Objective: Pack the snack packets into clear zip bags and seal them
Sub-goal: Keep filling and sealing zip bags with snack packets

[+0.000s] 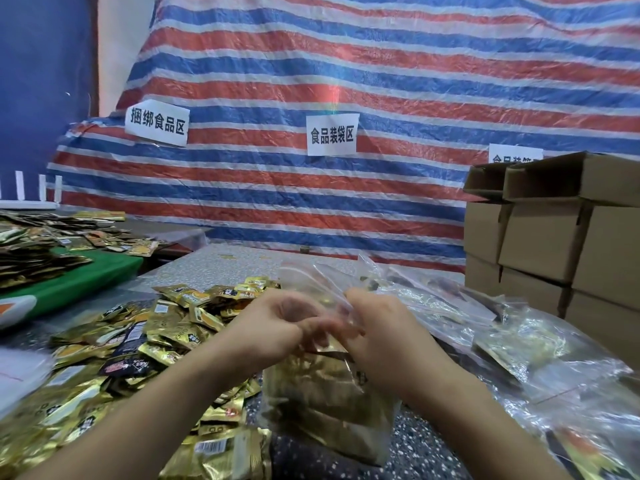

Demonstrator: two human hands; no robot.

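A clear zip bag (329, 403) filled with gold snack packets stands upright in front of me on the speckled table (415, 448). My left hand (273, 327) and my right hand (377, 330) both pinch the bag's top edge, fingers curled, close together over its mouth. A big loose heap of gold and black snack packets (131, 355) lies to the left of the bag. Filled clear bags (519, 344) lie piled to the right.
Stacked cardboard boxes (561, 237) stand at the right. A green-covered table (86, 275) at the left carries more packets. A red, white and blue striped tarp (346, 81) with paper signs hangs behind. More empty clear bags (322, 275) rise just beyond my hands.
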